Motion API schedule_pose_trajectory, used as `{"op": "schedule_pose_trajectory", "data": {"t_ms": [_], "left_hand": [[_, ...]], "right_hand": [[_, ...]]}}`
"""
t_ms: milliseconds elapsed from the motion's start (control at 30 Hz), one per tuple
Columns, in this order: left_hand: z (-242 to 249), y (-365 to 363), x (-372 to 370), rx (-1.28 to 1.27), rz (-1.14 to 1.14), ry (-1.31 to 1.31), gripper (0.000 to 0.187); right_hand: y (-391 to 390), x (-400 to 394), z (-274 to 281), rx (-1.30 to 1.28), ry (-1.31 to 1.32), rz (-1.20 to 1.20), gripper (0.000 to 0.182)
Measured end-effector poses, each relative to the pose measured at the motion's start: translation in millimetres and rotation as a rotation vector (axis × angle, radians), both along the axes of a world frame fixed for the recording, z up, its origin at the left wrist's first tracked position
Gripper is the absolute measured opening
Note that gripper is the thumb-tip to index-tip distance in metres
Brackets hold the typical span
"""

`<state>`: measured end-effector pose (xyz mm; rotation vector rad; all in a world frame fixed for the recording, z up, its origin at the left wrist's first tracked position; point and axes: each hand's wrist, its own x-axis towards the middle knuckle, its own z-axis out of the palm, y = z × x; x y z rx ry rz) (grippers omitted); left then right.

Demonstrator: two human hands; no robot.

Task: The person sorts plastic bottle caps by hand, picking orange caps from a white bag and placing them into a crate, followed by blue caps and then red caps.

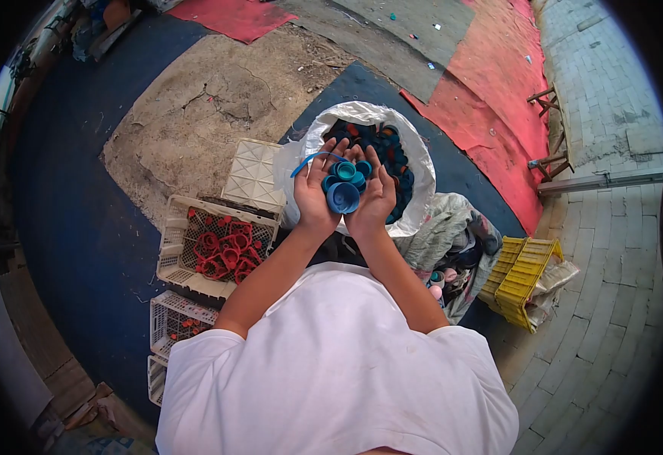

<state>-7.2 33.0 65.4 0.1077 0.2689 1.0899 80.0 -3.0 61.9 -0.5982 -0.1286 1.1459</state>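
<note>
Cupped side by side with palms up, my left hand (pixel 312 199) and my right hand (pixel 372 206) hold a small heap of blue and teal plastic caps (pixel 343 197). The largest cap, a blue one, lies nearest my wrists. A thin blue plastic strip (pixel 309 161) sticks out over the fingers of my left hand. Under and beyond my hands stands an open white woven sack (pixel 416 155) with its rim rolled back. Many dark blue and teal caps (pixel 392 148), with a few orange ones, fill it. My hands cover part of its opening.
On the left, a white crate (pixel 172 258) holds red plastic rings (pixel 229 254). More white crates (pixel 157 326) stand nearer me. A cloth bag (pixel 430 227) with mixed items sits right of the sack, beside a yellow crate (pixel 513 277). Red mats (pixel 491 98) cover ground beyond.
</note>
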Motion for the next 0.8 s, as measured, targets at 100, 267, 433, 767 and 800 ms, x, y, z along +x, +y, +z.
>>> {"op": "schedule_pose_trajectory", "data": {"t_ms": [100,267,433,767,800], "left_hand": [[2,0,-9,-0.055,0.022,-0.02,0.066],[-5,-3,-32,-0.109,0.066,-0.101,0.065],[-11,-10,-55,-0.159,0.103,-0.152,0.063],[-13,-40,-84,-0.197,0.303,-0.119,0.059],[-14,-44,-85,-0.169,0.329,-0.12,0.058]], "right_hand": [[1,-12,5,-0.035,-0.027,0.01,0.056],[2,-32,-1,-0.111,-0.078,0.056,0.05],[3,-55,-4,-0.181,-0.115,0.062,0.043],[-10,-77,-21,-0.173,-0.11,0.302,0.034],[-11,-78,-19,-0.172,-0.099,0.342,0.034]]}}
